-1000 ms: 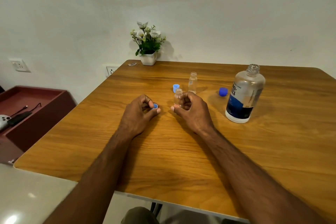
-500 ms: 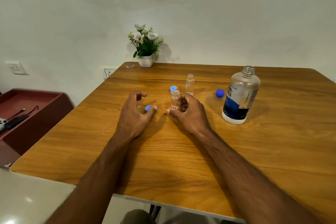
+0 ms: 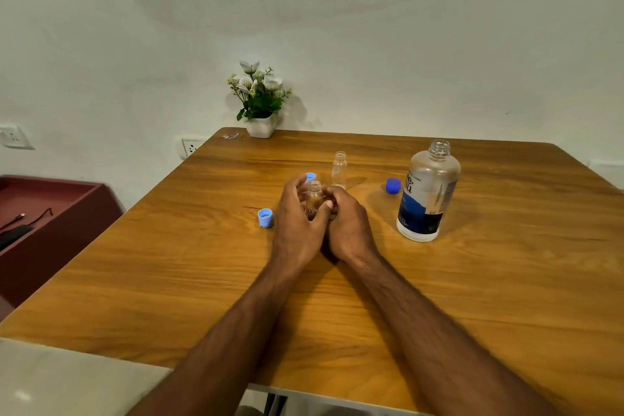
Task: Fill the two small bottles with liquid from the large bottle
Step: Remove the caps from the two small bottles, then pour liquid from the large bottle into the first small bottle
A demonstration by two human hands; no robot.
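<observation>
Wooden surface (image 3: 202, 280) against a white wall. Both hands meet at centre: left hand (image 3: 297, 223) and right hand (image 3: 347, 223) curl around one small bottle (image 3: 314, 194), upright, uncapped. A light blue cap (image 3: 265, 217) lies just left of the left hand; another cap (image 3: 310, 176) shows behind its fingers. Second small bottle (image 3: 339, 168) stands open just beyond. Large bottle (image 3: 428, 192) stands uncapped to the right, dark blue cap (image 3: 393, 186) beside it.

Left hand (image 3: 297, 223), right hand (image 3: 347, 223): side by side, touching, fingers curled inward around one small item; forearms converging, bare.
</observation>
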